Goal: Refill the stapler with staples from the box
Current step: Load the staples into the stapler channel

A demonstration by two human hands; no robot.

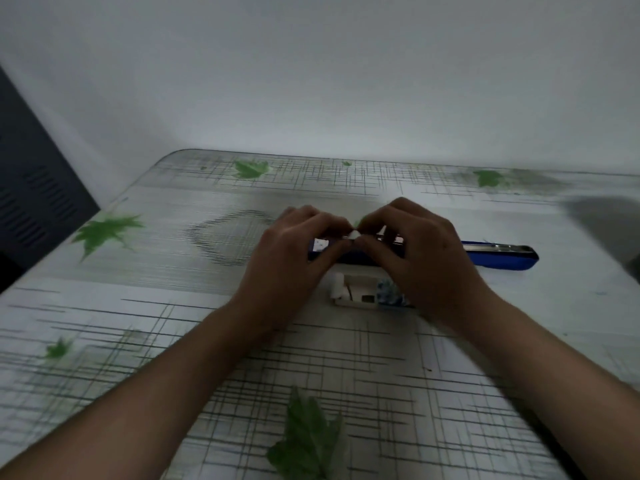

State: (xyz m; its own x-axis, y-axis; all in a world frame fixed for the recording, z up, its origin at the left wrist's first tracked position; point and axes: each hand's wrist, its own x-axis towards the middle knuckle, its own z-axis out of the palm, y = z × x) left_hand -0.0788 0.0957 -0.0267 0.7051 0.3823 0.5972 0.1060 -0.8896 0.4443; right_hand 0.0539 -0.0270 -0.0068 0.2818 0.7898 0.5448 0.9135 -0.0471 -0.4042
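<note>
The blue stapler (502, 256) lies open and flat in the middle of the table (173, 306), its long arm pointing to the right edge. The little white box (356, 292) sits open just on the near side of it. The left hand (294, 251) and right hand (422, 251) both pinch a small white bit (354, 234) with curled fingertips. I cannot tell if it is staples. A soft, steady pinch is best. Line the bit up straight along the stapler and go slow, so nothing snaps or drops.
</note>
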